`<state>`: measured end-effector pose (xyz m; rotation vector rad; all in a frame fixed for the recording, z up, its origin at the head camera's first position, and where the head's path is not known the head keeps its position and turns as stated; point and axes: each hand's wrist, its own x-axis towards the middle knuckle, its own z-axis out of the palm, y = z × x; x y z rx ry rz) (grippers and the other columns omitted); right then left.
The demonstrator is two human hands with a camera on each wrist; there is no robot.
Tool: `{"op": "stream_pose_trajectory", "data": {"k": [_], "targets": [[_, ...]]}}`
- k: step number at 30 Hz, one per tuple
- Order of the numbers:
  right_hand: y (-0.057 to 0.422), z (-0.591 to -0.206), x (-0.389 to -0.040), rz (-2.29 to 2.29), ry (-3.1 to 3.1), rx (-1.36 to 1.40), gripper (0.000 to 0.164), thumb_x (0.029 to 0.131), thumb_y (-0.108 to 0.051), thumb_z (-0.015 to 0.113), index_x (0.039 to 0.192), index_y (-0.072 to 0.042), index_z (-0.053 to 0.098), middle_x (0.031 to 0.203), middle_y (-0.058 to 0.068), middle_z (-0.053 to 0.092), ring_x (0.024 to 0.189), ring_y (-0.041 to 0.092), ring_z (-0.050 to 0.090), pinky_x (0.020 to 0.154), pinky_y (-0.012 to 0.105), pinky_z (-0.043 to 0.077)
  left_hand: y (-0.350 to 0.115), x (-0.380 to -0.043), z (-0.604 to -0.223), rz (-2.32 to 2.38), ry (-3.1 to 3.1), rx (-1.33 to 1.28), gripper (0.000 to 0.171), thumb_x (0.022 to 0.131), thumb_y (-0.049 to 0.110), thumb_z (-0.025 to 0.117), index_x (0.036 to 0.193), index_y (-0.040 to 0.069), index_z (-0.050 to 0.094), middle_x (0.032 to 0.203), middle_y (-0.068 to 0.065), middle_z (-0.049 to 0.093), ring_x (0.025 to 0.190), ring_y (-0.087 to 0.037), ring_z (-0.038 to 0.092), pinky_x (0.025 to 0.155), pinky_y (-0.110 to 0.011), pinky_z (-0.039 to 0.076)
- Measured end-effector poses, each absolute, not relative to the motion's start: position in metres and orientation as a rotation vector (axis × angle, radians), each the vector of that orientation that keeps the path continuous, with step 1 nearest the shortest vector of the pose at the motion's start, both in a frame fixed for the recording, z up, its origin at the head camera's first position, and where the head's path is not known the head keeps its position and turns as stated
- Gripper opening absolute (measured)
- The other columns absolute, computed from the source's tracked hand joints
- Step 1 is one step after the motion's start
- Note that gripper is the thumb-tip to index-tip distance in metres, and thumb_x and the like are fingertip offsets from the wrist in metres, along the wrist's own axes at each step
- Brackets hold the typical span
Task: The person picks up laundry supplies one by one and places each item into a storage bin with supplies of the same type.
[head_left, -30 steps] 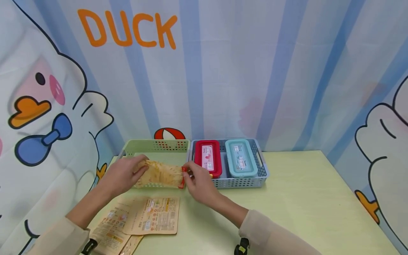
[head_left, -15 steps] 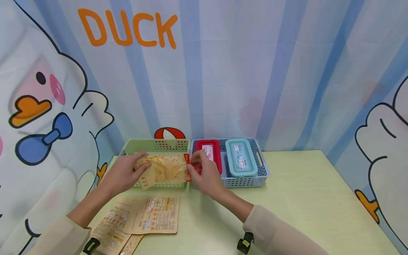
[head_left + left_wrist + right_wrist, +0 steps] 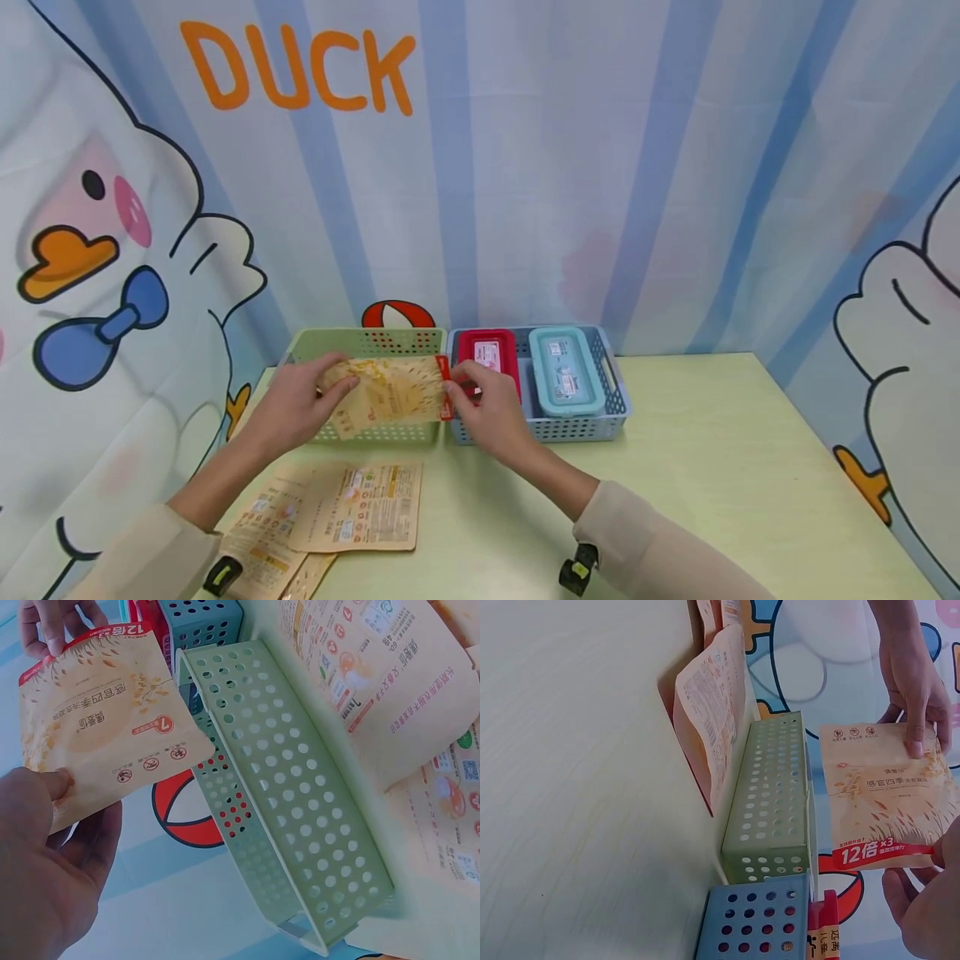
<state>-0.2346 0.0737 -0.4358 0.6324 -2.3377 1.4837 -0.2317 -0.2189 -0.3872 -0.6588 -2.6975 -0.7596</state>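
Note:
A flat tan packet (image 3: 390,392) with wheat print and a red band along one end is held up over the front of the green basket (image 3: 367,340). My left hand (image 3: 296,406) pinches its left end, thumb on the printed face. At the red-banded end, my right hand (image 3: 491,408) pinches the edge between thumb and fingers. The printed face of the packet (image 3: 105,724) shows in the left wrist view, as does the right hand at the band. Several similar tan packets (image 3: 360,507) lie overlapping on the table, in front of the green basket.
Beside the green basket stands a blue basket (image 3: 573,430) holding a red-lidded box (image 3: 510,354) and a light-blue-lidded box (image 3: 567,371). The pale table (image 3: 697,475) extends to the right. A printed duck curtain (image 3: 540,167) hangs behind.
The packet has risen slightly and shifted right, its printed face turning more into view. My right hand has moved right with the red end. Over the last half second little has moved.

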Motion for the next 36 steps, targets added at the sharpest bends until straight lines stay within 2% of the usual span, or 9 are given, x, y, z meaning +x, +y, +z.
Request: {"op": "stream_pose_trajectory", "data": {"k": [5,9,13,18,23,29,32,36], "targets": [[0.073,-0.433,-0.237,1.483,-2.335,0.571,0.007,0.105,-0.013,0.068,0.11,-0.011,0.073,0.101,0.0,0.075,0.089,0.016,0.068,0.07,0.027,0.061,-0.214,-0.234,-0.387,-0.875,-2.656,-0.522,0.042,0.107,0.031,0.067,0.14,0.007,0.06,0.073,-0.001,0.069,0.067,-0.016,0.067,0.056,-0.034,0.051],[0.073,-0.428,-0.239,1.506,-2.339,0.532,0.007,0.105,-0.013,0.067,0.109,-0.011,0.072,0.102,0.0,0.074,0.088,0.016,0.068,0.07,0.028,0.061,-0.211,-0.235,-0.387,-0.952,-2.597,-0.427,0.045,0.106,0.036,0.068,0.14,0.007,0.059,0.085,-0.007,0.075,0.078,-0.022,0.071,0.057,-0.033,0.052],[0.075,-0.421,-0.242,1.505,-2.332,0.523,0.007,0.106,-0.013,0.066,0.11,-0.011,0.071,0.104,0.001,0.074,0.093,0.021,0.069,0.074,0.029,0.06,-0.207,-0.238,-0.386,-1.055,-2.537,-0.358,0.043,0.105,0.041,0.068,0.132,0.009,0.061,0.092,-0.006,0.079,0.081,-0.021,0.07,0.059,-0.029,0.05],[0.077,-0.414,-0.245,1.474,-2.335,0.518,0.008,0.106,-0.015,0.066,0.11,-0.011,0.072,0.103,0.001,0.074,0.093,0.021,0.07,0.076,0.031,0.06,-0.204,-0.241,-0.388,-1.172,-2.475,-0.3,0.038,0.105,0.044,0.068,0.122,0.01,0.062,0.093,-0.005,0.078,0.083,-0.02,0.07,0.063,-0.025,0.05],[0.078,-0.409,-0.247,1.456,-2.339,0.529,0.008,0.106,-0.016,0.066,0.109,-0.011,0.072,0.101,0.0,0.074,0.091,0.019,0.068,0.072,0.032,0.059,-0.201,-0.241,-0.396,-1.27,-2.422,-0.258,0.036,0.106,0.04,0.066,0.121,0.008,0.06,0.101,-0.008,0.072,0.086,-0.018,0.069,0.065,-0.022,0.052],[0.079,-0.404,-0.25,1.506,-2.346,0.47,0.01,0.106,-0.018,0.066,0.111,-0.012,0.072,0.106,0.0,0.073,0.091,0.018,0.066,0.072,0.03,0.06,-0.194,-0.242,-0.404,-1.462,-2.332,-0.248,0.041,0.108,0.024,0.065,0.137,0.0,0.05,0.118,-0.015,0.06,0.094,-0.015,0.069,0.074,-0.017,0.056],[0.079,-0.402,-0.251,1.554,-2.345,0.449,0.012,0.107,-0.018,0.066,0.112,-0.011,0.073,0.104,0.002,0.073,0.088,0.02,0.067,0.068,0.03,0.061,-0.192,-0.243,-0.405,-1.55,-2.257,-0.247,0.042,0.106,0.016,0.067,0.137,-0.003,0.046,0.118,-0.017,0.061,0.094,-0.015,0.068,0.076,-0.017,0.056],[0.08,-0.398,-0.254,1.651,-2.325,0.424,0.012,0.107,-0.018,0.066,0.112,-0.01,0.073,0.103,0.003,0.072,0.084,0.02,0.069,0.064,0.033,0.063,-0.189,-0.244,-0.404,-1.577,-2.182,-0.212,0.042,0.104,0.014,0.071,0.132,-0.001,0.044,0.113,-0.016,0.063,0.092,-0.011,0.067,0.074,-0.016,0.056]]}}
